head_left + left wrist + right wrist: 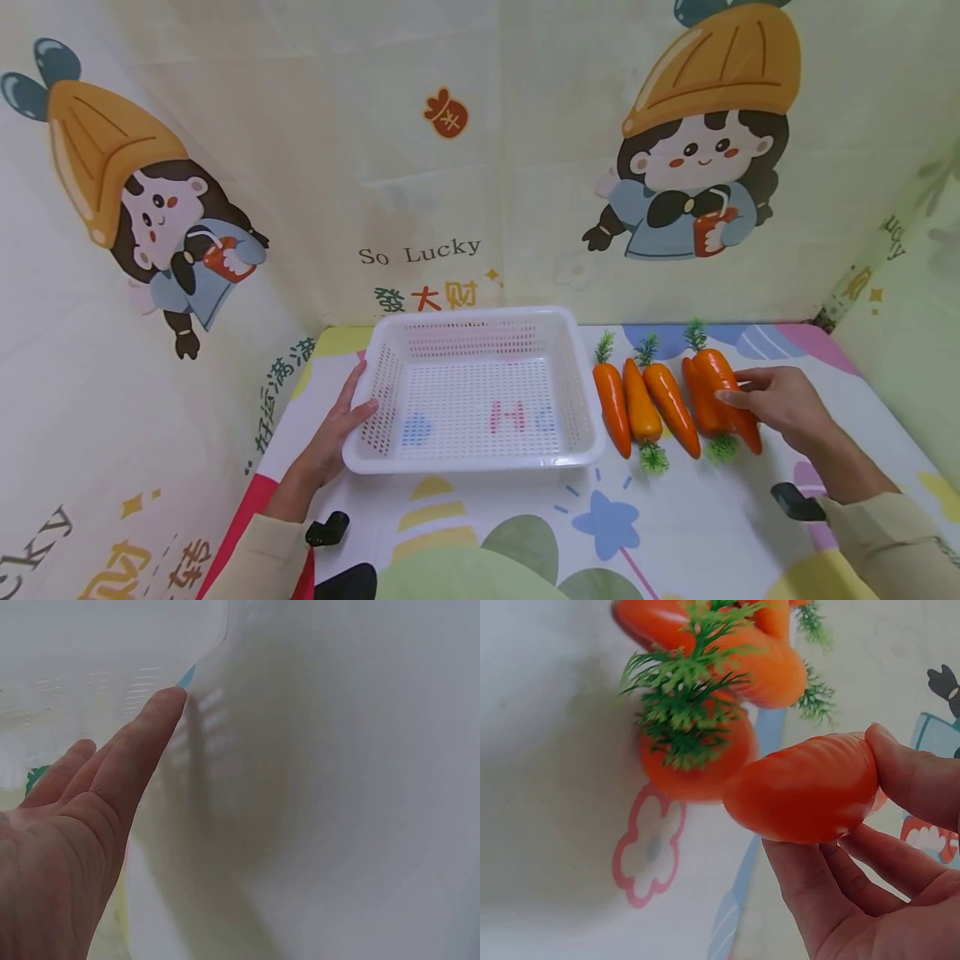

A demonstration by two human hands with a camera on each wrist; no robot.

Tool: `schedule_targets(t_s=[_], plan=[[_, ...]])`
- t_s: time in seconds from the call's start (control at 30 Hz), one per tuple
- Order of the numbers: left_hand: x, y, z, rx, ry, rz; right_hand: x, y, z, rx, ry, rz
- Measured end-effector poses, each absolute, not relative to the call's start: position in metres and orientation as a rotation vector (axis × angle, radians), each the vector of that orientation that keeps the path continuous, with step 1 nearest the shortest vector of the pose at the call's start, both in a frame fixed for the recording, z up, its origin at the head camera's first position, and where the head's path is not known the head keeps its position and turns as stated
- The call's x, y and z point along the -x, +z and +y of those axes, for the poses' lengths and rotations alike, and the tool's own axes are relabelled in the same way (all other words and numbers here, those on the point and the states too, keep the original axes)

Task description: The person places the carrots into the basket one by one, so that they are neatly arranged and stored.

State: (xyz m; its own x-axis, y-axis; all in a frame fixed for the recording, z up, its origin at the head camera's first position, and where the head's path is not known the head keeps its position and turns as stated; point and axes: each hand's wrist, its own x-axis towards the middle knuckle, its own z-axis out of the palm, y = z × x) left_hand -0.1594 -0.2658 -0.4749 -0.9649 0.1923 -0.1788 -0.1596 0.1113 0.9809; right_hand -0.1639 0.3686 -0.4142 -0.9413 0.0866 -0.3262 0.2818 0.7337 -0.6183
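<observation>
In the head view my right hand (787,406) pinches an orange toy carrot (717,371) with a green leafy top, between thumb and fingers. The right wrist view shows the carrot's thick smooth body in the grip, just beside another carrot (697,761). My left hand (333,433) holds the left side of a white plastic basket (472,461), its thumb over the rim and fingers along the outer wall. In the left wrist view those fingers (142,746) look nearly straight against the white wall. No carrots lie in the basket.
Several more carrots (672,408) lie in a row right of the basket, some with leaves toward me and some away. A patterned cloth covers the table (525,517). A printed cloth wall (540,167) rises behind and at both sides.
</observation>
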Motion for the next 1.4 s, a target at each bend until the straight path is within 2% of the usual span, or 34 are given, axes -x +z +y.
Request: schedule_targets(t_s=[0.53, 1.4], plan=[[0.158, -0.474, -0.265, 0.035, 1.931, 2.118, 0.166, -0.408, 0.351, -0.195, -1.023, 2.683], [0.159, -0.474, -0.267, -0.047, 1.914, 2.138, 0.172, -0.404, 0.325, -0.179, -1.021, 2.684]])
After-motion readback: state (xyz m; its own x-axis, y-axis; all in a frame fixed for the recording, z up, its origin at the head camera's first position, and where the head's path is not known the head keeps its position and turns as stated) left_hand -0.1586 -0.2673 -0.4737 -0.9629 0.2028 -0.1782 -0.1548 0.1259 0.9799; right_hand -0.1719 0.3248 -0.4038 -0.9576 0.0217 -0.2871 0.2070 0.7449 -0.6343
